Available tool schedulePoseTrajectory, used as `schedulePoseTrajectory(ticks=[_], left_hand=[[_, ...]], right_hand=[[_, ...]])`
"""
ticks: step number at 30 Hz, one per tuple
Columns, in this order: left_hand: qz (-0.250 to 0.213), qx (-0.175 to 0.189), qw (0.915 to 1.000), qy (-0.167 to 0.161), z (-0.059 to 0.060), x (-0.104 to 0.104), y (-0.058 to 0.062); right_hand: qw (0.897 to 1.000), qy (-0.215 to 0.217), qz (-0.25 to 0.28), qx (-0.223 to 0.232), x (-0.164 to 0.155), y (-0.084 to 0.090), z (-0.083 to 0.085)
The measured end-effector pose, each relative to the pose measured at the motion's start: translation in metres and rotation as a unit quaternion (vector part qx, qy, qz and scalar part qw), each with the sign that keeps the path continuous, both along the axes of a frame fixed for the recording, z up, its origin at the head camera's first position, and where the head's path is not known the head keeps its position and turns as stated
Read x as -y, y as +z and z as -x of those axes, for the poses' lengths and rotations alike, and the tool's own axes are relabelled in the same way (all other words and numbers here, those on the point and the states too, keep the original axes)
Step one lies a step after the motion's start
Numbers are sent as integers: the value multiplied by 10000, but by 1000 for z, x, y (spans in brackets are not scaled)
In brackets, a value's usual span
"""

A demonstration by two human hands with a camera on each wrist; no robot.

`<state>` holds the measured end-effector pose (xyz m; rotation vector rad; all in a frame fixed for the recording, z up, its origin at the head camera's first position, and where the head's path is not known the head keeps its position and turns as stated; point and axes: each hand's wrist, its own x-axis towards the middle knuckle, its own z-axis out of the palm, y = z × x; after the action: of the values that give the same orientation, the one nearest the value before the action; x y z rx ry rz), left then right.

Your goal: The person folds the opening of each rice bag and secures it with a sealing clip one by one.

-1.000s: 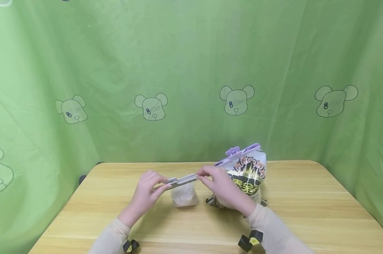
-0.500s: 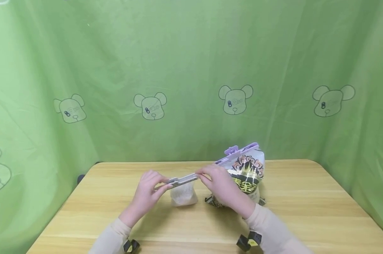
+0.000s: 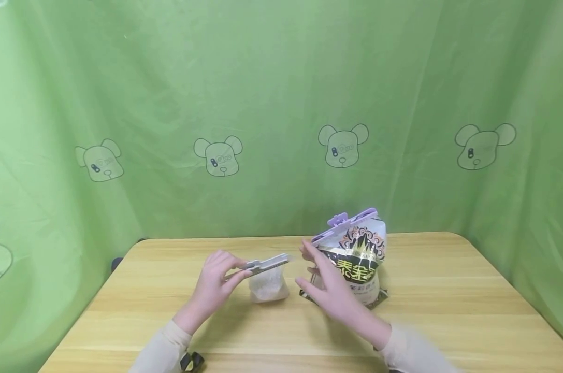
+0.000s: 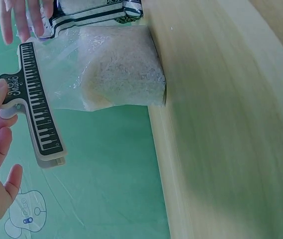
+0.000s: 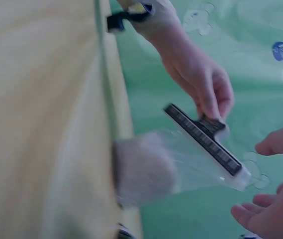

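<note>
My left hand (image 3: 211,285) pinches the handle of a bag clip (image 4: 41,99) marked with a piano-keyboard pattern. The clip lies across the top of a clear plastic bag (image 4: 121,67) filled with whitish grains like rice, which stands on the table with its upper part slack. At the clip's far end, a corner of the clear film sticks out past it. My right hand (image 3: 330,290) is apart from the clip, fingers spread and holding nothing, in front of a larger printed bag (image 3: 362,254). A purple clip (image 3: 344,226) runs slanted along that bag's top.
The wooden table (image 3: 430,321) has rounded far corners. A green curtain (image 3: 272,77) with bear outlines hangs behind it and on both sides. The printed bag stands close to the right of the clear bag.
My right hand has let go of the clip's right end and drawn back to the right, its fingers opening. The left hand keeps its pinch on the clip's handle.
</note>
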<state>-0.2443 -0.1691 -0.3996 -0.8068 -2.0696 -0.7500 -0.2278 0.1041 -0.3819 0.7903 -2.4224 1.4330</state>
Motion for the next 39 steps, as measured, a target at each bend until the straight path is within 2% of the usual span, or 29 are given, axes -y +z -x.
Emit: schedulePoseTrajectory(ticks=[3, 6, 9, 11, 16, 25, 29, 39], left_hand=[[-8, 53, 10000, -1, -1, 0, -1], [-13, 79, 10000, 1, -1, -1, -1], [-22, 86, 10000, -27, -2, -2, -1], [-34, 97, 9999, -41, -1, -3, -1], [-29, 110, 9999, -4, 0, -4, -2], [-28, 205, 9998, 4, -2, -6, 0], [16, 264, 9996, 90, -2, -7, 1], [43, 61, 9998, 171, 0, -10, 4]], right_hand=[[9963, 215, 487, 677, 1, -8, -7], [9847, 330, 910, 1449, 3, -17, -12], [9758, 392, 1085, 1860, 6, -26, -14], [9738, 471, 1023, 1974, 7, -34, -13], [9659, 1028, 812, 2232, 10, -48, -14], [9516, 1743, 545, 2472, 13, -60, -14], [9499, 1828, 557, 2473, 14, -62, -13], [9469, 1864, 565, 2558, 15, -64, -10]])
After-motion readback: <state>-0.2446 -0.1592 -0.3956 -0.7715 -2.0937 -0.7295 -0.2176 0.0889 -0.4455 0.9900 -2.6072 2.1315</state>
